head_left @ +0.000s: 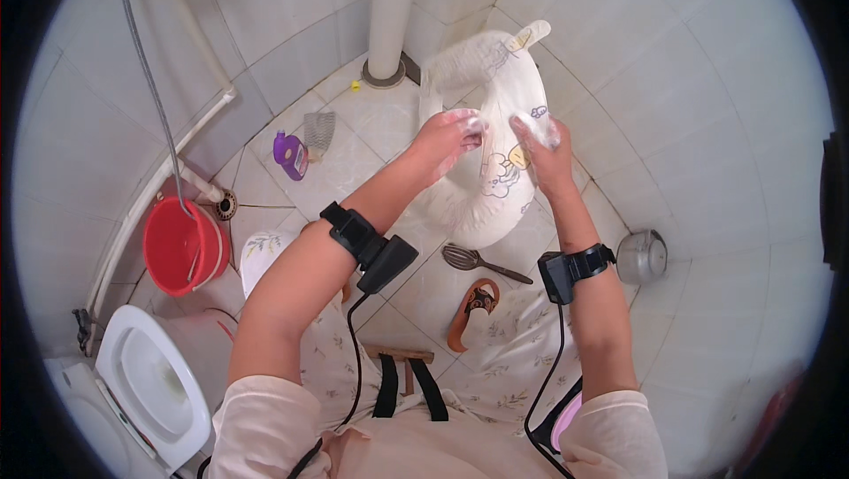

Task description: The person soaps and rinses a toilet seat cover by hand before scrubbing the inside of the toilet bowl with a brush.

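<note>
A white padded toilet seat cushion (506, 180), ring-shaped with cartoon prints and a small tab at its top, is held up tilted in front of me. My right hand (546, 153) grips its right side, with the thumb lying on the printed face. Across the ring's left part lies my left hand (453, 138), its fingers curled at the inner edge beside the opening. White foam coats the fingers of both hands. The cushion's left and upper parts are smeared by motion.
On the tiled floor are a purple bottle (290, 155), a grey ridged piece (319, 131), a slotted spatula (463, 258) and a metal pot (642, 257). A red bucket (186, 247) and a white toilet (159, 377) stand left. A white pipe (389, 19) rises behind.
</note>
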`<move>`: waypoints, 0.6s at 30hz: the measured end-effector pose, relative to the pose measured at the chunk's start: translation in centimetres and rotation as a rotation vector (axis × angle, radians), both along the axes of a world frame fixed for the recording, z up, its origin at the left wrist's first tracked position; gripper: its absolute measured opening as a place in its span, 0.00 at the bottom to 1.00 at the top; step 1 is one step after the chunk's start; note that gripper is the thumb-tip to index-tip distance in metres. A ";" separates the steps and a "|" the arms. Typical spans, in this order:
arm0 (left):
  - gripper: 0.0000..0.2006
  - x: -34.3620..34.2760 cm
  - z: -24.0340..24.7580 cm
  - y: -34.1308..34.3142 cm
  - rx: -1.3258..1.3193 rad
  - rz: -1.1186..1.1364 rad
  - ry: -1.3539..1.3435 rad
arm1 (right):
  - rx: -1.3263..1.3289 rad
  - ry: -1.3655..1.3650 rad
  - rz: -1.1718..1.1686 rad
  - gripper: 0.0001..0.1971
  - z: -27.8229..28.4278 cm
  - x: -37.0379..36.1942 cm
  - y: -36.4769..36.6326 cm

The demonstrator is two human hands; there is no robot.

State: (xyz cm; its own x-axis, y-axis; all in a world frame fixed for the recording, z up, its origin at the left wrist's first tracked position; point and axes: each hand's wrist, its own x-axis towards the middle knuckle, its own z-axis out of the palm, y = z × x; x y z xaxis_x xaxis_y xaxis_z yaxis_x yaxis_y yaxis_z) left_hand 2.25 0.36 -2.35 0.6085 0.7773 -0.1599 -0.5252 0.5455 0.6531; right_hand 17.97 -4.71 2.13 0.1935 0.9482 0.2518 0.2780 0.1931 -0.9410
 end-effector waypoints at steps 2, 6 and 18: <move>0.07 0.4 -0.2 -0.1 0.025 0.003 0.084 | -0.001 -0.037 0.013 0.09 -0.3 0.1 -0.1; 0.07 0.9 -2.1 -1.2 0.247 -0.047 0.373 | 0.087 -0.150 -0.122 0.10 0.2 -0.8 0.0; 0.08 0.7 -1.7 -0.7 0.157 -0.010 0.231 | 0.085 -0.098 -0.012 0.09 -0.9 -0.4 0.5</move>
